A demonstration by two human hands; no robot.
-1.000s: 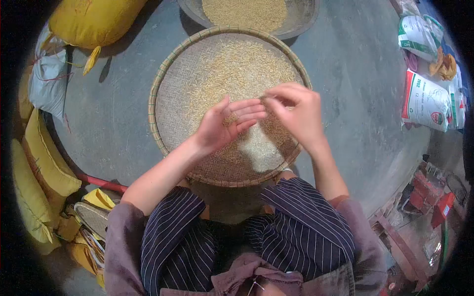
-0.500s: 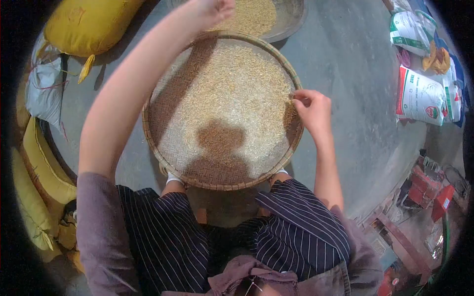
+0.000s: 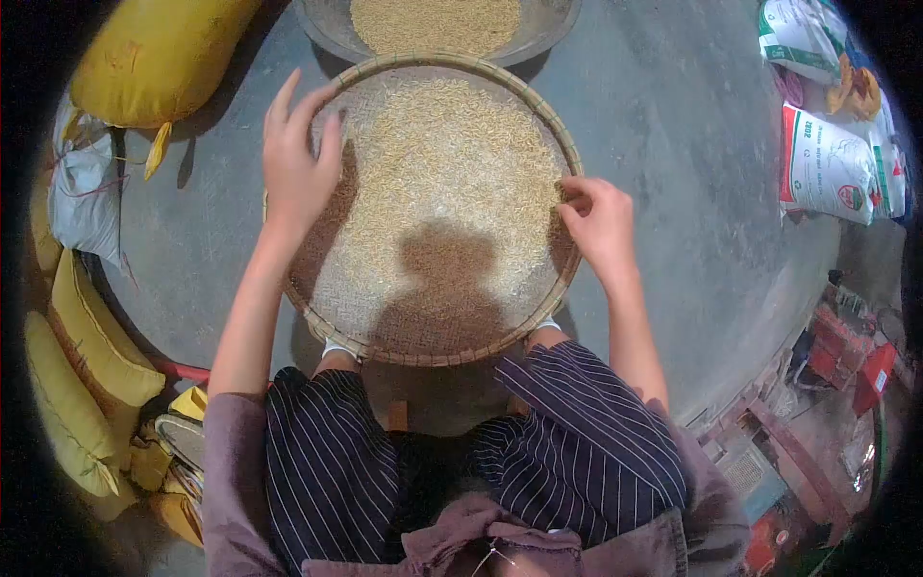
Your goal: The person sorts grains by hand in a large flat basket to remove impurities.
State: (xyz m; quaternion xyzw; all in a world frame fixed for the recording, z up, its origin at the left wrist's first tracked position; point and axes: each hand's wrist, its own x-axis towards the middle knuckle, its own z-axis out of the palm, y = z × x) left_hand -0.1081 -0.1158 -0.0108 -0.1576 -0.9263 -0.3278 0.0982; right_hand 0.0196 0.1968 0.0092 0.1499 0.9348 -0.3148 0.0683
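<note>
Down on the concrete floor, left hand (image 3: 293,168) lies open and flat, fingers spread over the tray's (image 3: 433,358) left rim. Right hand (image 3: 601,221) has its fingertips curled at the right rim; I can't tell if it's pinching grain (image 3: 452,154) or gripping the weave. The grain is piled toward the far half of the tray. My take: steady the tray with the flat hand, pick small, and work the thin edge where odd bits show. A pan (image 3: 322,24) of grain sits just beyond. The white bag (image 3: 827,168) on the right has digits, maybe "2002", plus a green-red logo; the rest is unreadable.
</note>
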